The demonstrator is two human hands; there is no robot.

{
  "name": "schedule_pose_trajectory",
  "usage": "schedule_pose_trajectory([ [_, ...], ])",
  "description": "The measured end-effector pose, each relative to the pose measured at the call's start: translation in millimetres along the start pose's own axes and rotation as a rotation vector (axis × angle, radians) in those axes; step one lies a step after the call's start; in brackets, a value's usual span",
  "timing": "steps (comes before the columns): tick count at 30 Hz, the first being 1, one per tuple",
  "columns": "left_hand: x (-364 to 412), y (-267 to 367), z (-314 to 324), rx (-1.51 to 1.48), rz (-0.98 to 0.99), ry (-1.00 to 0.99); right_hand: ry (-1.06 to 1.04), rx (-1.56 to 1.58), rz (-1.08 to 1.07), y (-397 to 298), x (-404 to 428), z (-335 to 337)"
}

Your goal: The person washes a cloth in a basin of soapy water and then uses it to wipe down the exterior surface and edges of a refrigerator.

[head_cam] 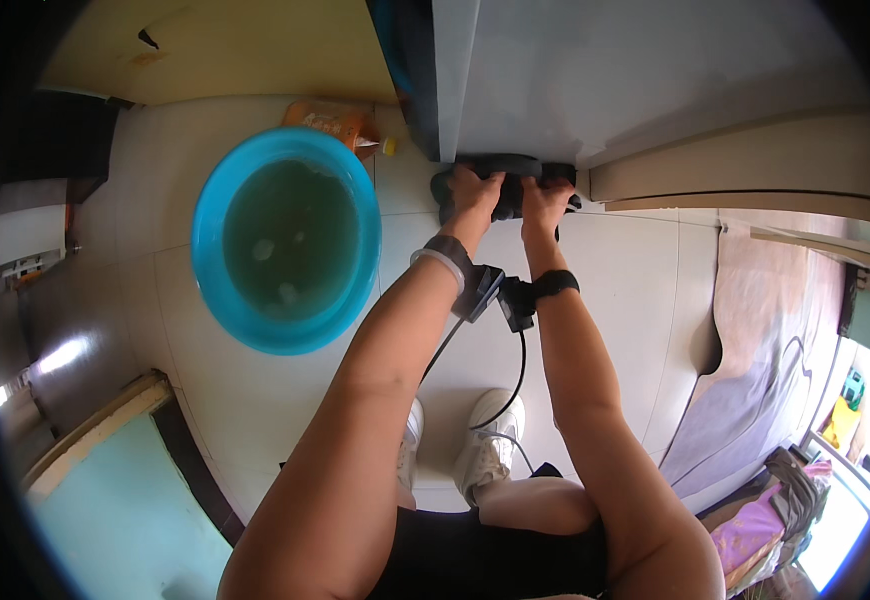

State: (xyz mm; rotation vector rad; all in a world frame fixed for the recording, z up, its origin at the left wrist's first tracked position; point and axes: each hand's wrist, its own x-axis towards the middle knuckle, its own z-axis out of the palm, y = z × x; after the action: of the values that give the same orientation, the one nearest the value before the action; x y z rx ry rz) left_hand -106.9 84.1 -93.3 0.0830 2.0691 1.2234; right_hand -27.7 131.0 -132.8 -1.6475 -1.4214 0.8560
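Note:
My left hand (477,193) and my right hand (546,202) are side by side, low at the foot of a grey panel. Both grip a bunch of black items (510,202), which look like slippers or shoes, though my fingers partly hide them. My thumbs point towards each other. To the left of my hands, a blue plastic basin (213,300) rests on the floor. Cloudy greenish water (292,240) with a few pale foam patches fills much of it. Each wrist wears a strap with a small black device, and cables hang from these.
Behind the basin lies an orange-labelled plastic container (322,116) with a yellow cap. The grey panel (592,75) stands just beyond my hands. My white shoes (491,442) are on the pale tile floor (615,300). Folded fabrics (757,525) lie at lower right.

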Motion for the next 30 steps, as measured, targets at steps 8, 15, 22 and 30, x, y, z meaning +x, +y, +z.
schedule_pose_trajectory([
  [8, -31.8, 47.4, 16.1, -0.116, 0.242, -0.318, -0.268, 0.945, 0.693, 8.5, 45.4, -40.6],
  [15, -90.7, 126.2, -2.4, 0.057, 0.829, -0.291, 0.084, 0.979, 0.190, -136.8, 40.6, -106.7],
  [22, -176.7, 224.2, -45.9, -0.289, 1.486, -0.142, 0.075, 1.157, -0.493, -272.9, 19.0, -192.3],
  [30, -158.8, 213.7, -82.4, 0.337, 1.819, 0.207, 0.405, 0.406, -1.111, -255.8, 33.4, -140.7],
])
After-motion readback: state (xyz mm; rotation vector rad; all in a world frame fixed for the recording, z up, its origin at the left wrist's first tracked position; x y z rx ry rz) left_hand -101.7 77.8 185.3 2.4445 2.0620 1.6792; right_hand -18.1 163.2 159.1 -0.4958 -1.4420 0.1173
